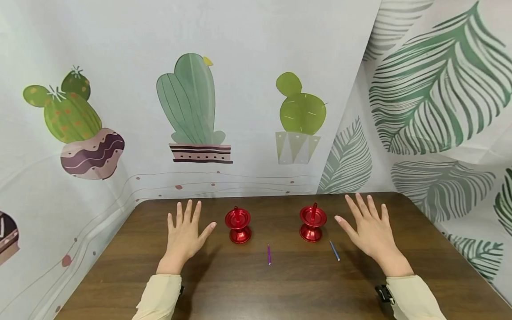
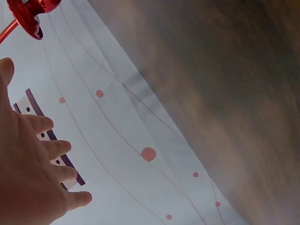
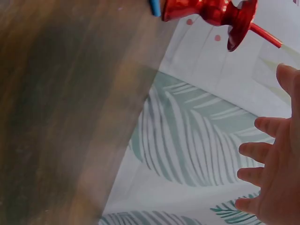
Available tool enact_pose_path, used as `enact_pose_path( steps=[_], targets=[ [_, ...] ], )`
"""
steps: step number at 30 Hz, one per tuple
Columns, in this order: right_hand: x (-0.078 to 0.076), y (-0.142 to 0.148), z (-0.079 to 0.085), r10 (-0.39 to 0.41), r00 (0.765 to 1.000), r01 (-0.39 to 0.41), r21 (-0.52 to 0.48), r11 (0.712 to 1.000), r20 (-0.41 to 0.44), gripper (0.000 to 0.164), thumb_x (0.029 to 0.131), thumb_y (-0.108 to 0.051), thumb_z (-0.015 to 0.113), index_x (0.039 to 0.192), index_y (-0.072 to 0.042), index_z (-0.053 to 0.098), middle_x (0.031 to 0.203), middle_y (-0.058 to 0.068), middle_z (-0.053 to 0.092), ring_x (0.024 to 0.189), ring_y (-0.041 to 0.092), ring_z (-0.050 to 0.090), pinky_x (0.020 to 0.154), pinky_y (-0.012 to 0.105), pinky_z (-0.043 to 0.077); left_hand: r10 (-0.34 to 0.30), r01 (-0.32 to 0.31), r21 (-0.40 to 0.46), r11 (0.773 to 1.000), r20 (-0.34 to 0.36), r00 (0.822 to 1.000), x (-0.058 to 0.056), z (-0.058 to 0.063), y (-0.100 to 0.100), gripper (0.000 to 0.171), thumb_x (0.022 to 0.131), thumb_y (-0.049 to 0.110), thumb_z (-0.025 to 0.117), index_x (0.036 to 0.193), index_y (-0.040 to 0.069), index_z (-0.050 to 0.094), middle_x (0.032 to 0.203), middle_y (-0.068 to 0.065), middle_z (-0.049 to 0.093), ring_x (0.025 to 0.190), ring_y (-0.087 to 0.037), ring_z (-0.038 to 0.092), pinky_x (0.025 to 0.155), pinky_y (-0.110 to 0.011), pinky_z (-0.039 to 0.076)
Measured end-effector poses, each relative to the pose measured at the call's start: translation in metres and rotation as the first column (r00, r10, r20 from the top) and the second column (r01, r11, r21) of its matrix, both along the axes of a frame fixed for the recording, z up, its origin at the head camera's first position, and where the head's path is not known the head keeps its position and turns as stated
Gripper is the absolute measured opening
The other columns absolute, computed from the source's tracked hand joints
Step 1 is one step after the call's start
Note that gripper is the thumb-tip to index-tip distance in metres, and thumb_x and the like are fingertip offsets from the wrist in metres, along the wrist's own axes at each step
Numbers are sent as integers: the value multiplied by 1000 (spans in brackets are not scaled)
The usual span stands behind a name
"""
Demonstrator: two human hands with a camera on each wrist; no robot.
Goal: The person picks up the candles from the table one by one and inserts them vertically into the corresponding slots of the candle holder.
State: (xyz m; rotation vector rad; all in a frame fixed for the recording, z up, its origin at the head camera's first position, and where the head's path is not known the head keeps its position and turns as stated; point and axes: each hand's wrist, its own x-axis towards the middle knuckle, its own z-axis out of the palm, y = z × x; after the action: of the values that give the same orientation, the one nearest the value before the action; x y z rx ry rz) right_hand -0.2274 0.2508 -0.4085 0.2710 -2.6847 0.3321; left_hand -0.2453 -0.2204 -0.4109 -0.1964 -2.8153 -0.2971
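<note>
Both hands are held over the table with fingers spread and nothing in them. My left hand (image 1: 184,238) is left of a shiny red metal candle holder (image 1: 239,234), which stands upright with a thin tube rising from its dish. On the other side, my right hand (image 1: 372,233) is right of a matching red candle holder (image 1: 311,232). A slim purple stick (image 1: 269,255), pale at its near end, lies between the holders and closer to me. Near the right thumb lies a similar blue stick (image 1: 334,251). Each wrist view shows its hand apart from the nearby holder.
The brown wooden table (image 1: 256,293) ends at the back against a white cloth (image 1: 248,89) printed with cacti. A leaf-patterned cloth (image 1: 440,111) hangs at the right. Small dark devices, such as the one at the right wrist (image 1: 385,294), are worn under the cream sleeves.
</note>
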Motion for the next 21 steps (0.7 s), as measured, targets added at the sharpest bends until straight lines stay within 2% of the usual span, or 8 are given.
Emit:
enact_pose_path(
  steps=[6, 12, 21],
  targets=[
    [2, -7, 9, 13, 999, -13, 5, 1000, -34, 69, 98, -49, 46, 151, -9, 30, 148, 28, 33, 140, 47, 18, 111, 64, -1, -17, 16, -31, 999, -15, 1000, 1, 4, 3, 84, 93, 62, 44, 153, 8, 21, 157, -20, 18, 144, -43, 1, 111, -64, -3],
    [3, -15, 17, 40, 993, -40, 2, 999, -110, 65, 98, -45, 49, 147, -4, 37, 144, 27, 39, 137, 48, 26, 111, 64, 5, -51, 48, -57, 997, -46, 998, 2, 12, 8, 79, 95, 60, 44, 152, 8, 26, 156, -18, 24, 145, -39, 6, 113, -60, 0],
    [6, -35, 31, 113, 969, -114, 7, 993, -219, 60, 93, -33, 62, 139, 1, 46, 140, 25, 46, 133, 47, 33, 110, 61, 17, -127, 121, -69, 990, -103, 986, 3, 21, 22, 74, 94, 52, 53, 149, 6, 35, 151, -18, 34, 143, -39, 19, 115, -57, 6]
  ],
)
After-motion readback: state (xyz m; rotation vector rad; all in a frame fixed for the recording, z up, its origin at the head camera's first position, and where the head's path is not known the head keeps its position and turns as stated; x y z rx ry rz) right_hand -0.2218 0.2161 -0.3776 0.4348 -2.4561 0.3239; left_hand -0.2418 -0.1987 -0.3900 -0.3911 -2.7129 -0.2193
